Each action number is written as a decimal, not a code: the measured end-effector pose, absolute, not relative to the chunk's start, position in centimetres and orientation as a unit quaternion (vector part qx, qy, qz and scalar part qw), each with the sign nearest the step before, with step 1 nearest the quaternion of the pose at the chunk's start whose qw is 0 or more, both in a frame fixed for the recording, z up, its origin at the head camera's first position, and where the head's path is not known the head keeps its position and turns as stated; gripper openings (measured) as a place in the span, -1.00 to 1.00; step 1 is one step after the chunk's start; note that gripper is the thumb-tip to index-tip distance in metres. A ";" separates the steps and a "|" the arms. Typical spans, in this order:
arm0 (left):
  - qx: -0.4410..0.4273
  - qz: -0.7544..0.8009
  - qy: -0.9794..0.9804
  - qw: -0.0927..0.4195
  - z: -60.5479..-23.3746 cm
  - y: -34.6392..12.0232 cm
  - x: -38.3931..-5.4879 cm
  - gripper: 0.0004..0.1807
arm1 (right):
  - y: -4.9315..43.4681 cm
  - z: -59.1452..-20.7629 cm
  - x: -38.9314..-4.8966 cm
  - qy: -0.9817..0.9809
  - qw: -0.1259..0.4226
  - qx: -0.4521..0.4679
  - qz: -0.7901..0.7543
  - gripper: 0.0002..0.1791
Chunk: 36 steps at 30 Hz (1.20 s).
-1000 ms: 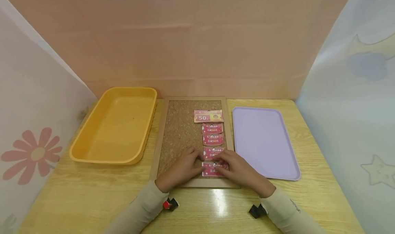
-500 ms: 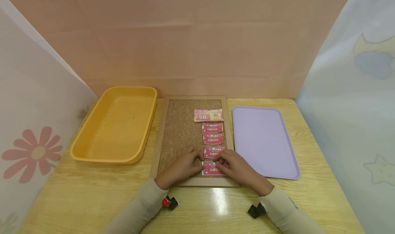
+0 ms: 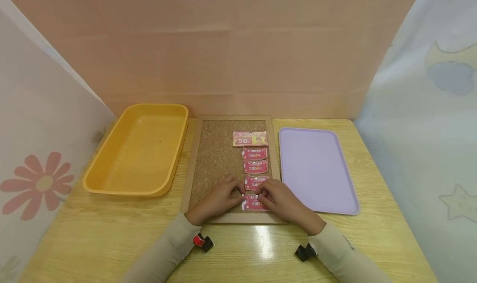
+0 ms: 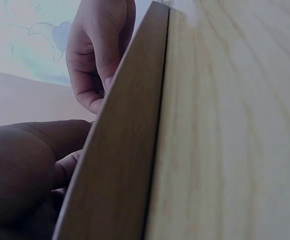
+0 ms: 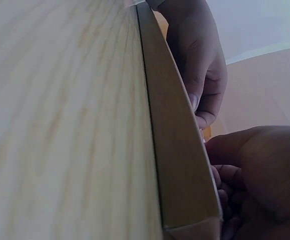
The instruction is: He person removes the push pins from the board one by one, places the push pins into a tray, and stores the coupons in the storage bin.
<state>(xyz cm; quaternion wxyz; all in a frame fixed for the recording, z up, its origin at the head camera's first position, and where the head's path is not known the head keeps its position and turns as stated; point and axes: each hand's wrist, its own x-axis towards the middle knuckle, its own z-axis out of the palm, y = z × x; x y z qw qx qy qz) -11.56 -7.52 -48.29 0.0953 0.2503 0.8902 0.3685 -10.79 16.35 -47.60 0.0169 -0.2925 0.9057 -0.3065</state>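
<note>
A wood-framed cork board [image 3: 216, 150] lies on the table, bearing a column of pink paper coupons near its right side. My left hand [image 3: 221, 196] rests at the left edge of the lowest coupon [image 3: 250, 204], its thumb and fingertips touching the paper. My right hand [image 3: 283, 198] pinches a small push pin [image 3: 256, 195] at that coupon's top edge between thumb and forefinger, covering the coupon's right part. Above it sits another pinned coupon [image 3: 251, 183], partly behind the right fingers. In both wrist views the board's frame [image 4: 119, 135] hides the fingertips.
An orange-yellow tray [image 3: 173, 183] stands left of the board, and a flat lilac tray [image 3: 316, 167] lies to its right. Further up the board are a larger coupon [image 3: 250, 139] and two small ones. Paper-covered walls enclose the table on three sides.
Both hands stay at the lowest coupon. The right fingertips have shifted slightly left over the pin, and the whole scene has slid a little left in the head view.
</note>
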 end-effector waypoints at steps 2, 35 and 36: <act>0.254 0.366 0.891 0.090 -48.2 -7.6 -11.6 -0.87 | 16.1 -47.5 -10.9 0.910 0.021 -0.286 -0.299 -0.91; 0.257 0.352 0.896 0.083 -48.8 -7.9 -11.5 -0.88 | 15.7 -47.9 -10.8 0.925 0.002 -0.283 -0.252 -0.95; 0.257 0.353 0.896 0.082 -48.8 -7.9 -11.5 -0.88 | 15.7 -47.9 -10.8 0.925 0.001 -0.284 -0.252 -0.95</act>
